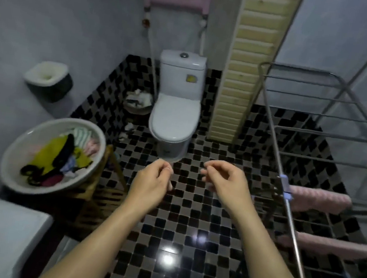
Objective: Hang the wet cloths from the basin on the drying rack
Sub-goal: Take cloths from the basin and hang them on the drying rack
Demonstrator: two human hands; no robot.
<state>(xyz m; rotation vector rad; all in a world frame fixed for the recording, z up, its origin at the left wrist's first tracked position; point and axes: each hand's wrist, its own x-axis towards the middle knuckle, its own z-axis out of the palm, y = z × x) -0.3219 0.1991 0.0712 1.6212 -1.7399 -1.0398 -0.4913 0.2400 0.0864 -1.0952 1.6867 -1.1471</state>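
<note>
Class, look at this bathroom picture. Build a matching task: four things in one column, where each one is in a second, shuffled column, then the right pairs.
Column A
1. basin
2. toilet
3. drying rack
4. pink cloths

Column B
a. draped over the rack's near rails
b. against the far wall, in the middle
c. on the left, holding mixed cloths
d. along the right side of the room

Pairs: 1-c, 2-b, 3-d, 4-a

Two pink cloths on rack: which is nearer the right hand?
The farther pink cloth, level with the right hand; the other pink cloth hangs closer to the camera.
</note>
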